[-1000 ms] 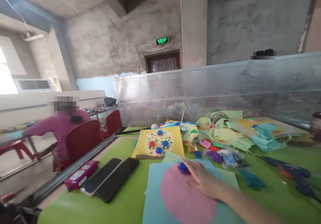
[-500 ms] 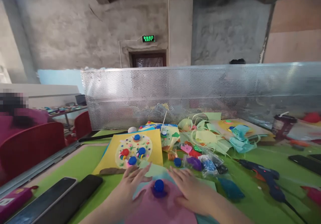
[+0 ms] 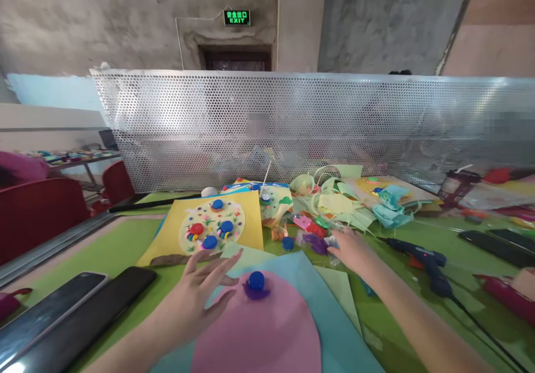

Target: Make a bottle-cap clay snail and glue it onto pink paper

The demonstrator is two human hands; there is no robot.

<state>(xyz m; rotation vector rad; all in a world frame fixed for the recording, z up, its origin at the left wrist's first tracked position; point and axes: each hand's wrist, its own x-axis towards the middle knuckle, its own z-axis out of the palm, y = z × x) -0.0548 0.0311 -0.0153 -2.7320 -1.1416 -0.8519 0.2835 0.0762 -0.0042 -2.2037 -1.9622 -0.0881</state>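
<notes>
A pink rounded paper (image 3: 254, 328) lies on a light blue sheet (image 3: 334, 328) in front of me. Near its top edge sits a blue bottle cap (image 3: 256, 280) with purple clay (image 3: 256, 293) beneath it. My left hand (image 3: 209, 286) hovers at the paper's left edge, fingers spread, holding nothing. Off to the right, my right hand (image 3: 355, 253) reaches over the bagged clay, fingers apart beside a purple clay packet (image 3: 315, 243). Its fingers partly cover the packets there, so contact is hard to judge. Another blue cap (image 3: 287, 243) lies left of the packets.
A yellow card (image 3: 248, 217) with caps and clay decorations lies behind my left hand. At right is a glue gun (image 3: 430, 258) with its cord. Phones (image 3: 108, 300) rest at left. Paper scraps (image 3: 338, 200), a drink cup (image 3: 457, 186) and a perforated metal screen (image 3: 292, 127) stand farther back.
My right hand has left the pink paper and moved right and forward to the clay packets. My left hand stays by the paper's left side. The view has tilted down.
</notes>
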